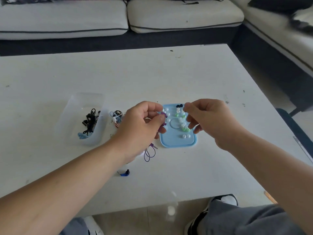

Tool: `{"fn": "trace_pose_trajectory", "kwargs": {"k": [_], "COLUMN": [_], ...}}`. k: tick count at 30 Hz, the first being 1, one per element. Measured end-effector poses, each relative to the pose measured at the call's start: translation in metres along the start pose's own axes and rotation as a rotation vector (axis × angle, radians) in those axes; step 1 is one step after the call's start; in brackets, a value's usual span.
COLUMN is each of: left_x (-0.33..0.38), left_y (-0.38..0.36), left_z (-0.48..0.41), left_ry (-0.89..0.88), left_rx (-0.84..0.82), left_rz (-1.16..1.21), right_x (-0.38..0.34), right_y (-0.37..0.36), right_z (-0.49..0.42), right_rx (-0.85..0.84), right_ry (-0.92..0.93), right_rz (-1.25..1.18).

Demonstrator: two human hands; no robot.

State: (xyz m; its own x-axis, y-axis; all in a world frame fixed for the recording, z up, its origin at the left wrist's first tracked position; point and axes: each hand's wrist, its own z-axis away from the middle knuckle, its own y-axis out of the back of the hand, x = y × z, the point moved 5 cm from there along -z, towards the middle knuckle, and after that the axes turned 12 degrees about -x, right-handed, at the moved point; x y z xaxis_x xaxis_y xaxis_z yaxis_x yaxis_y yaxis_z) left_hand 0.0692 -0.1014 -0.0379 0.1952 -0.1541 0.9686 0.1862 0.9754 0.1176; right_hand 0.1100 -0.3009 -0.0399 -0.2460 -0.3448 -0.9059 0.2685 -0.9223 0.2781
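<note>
Item in hand: purple earphone (163, 114), pinched between the thumb and curled fingers of my left hand (140, 126). Purple parts show above and below the thumb, so its long axis runs roughly away from me, over the left edge of the blue tray (171, 141). Its purple cable (149, 154) hangs down to loops on the table (186, 73), just beside the tray's near left corner. My right hand (211, 121) hovers over the tray's right side, level with the left and near it, fingers curled in towards the thumb; whether they pinch a tip is too blurred to tell. The tray holds loose white ear tips (183, 136), green ear tips (176, 115), a dark pair (179, 106) at its far edge and a thin ring (170, 123). Left of my hands lie white earphones (115, 116), then a clear container (84, 102) holding black cables (89, 121). A blue earbud (125, 173) lies on the table near my left forearm.
</note>
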Motion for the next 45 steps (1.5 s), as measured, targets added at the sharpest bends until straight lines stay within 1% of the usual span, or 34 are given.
{"fn": "trace_pose_trajectory", "kwargs": {"k": [5,8,13,22,26,28,29,32,35,38,45], "left_x": [-0.006,-0.007,-0.008,-0.002,-0.001,0.002,0.003,0.010,0.017,0.021,0.024], "left_y": [-0.010,-0.013,-0.011,0.001,0.005,0.009,0.012,0.018,0.026,0.035,0.050], "left_z": [0.001,0.002,0.003,0.002,0.005,0.007,0.008,0.009,0.012,0.014,0.012], "left_ry": [0.014,0.025,0.035,0.020,0.013,0.005,0.000,-0.014,-0.035,-0.055,-0.078], "left_rx": [-0.038,-0.054,-0.053,-0.026,-0.025,-0.019,-0.015,-0.011,0.010,0.034,0.053], "left_rz": [-0.017,-0.025,-0.029,-0.004,-0.003,-0.002,0.004,0.041,0.068,0.109,0.162], "right_x": [0.031,0.041,0.048,0.046,0.040,0.028,0.020,-0.004,-0.025,-0.038,-0.046], "right_y": [0.008,0.003,-0.004,-0.010,-0.013,-0.010,-0.010,-0.019,-0.033,-0.044,-0.061], "right_z": [-0.007,-0.014,-0.021,-0.020,-0.017,-0.014,-0.010,0.003,0.009,0.007,-0.003], "right_rx": [-0.090,-0.112,-0.128,-0.158,-0.192,-0.155,-0.145,-0.230,-0.302,-0.371,-0.515], "right_ry": [-0.107,-0.102,-0.100,-0.098,-0.135,-0.119,-0.104,-0.044,0.044,0.086,0.119], "right_rz": [0.489,0.654,0.757,0.826,0.858,0.726,0.585,0.057,-0.242,-0.395,-0.536]}}
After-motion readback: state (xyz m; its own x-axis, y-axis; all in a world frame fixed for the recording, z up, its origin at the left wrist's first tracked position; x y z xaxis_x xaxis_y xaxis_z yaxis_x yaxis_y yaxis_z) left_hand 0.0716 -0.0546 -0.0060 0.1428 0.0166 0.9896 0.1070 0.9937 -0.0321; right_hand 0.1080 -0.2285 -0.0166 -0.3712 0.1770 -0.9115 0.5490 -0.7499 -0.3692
